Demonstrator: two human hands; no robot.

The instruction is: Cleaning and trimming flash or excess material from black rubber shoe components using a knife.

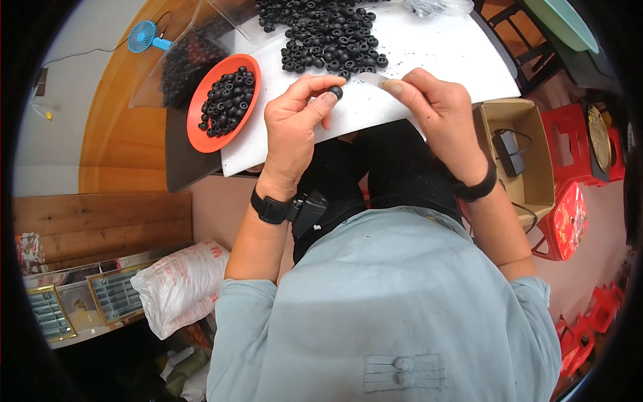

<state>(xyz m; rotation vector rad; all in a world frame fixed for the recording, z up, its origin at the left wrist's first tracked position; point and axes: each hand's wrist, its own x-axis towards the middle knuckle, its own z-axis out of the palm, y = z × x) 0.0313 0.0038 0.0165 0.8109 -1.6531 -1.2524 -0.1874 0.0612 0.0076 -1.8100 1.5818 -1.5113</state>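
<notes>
One bead (pixel 337 92) is pinched in the left hand (pixel 293 124) over the tabletop (pixel 435 40); the right hand (pixel 440 115) grips what looks like a blade (pixel 369 78). Work seems midway: beads in the bowl (pixel 196 127), a larger heap (pixel 335 43) beyond; which are finished, I cannot tell.

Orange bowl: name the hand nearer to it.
Left. The left hand is just right of the bowl; the right hand is farther right, beyond the left.
</notes>
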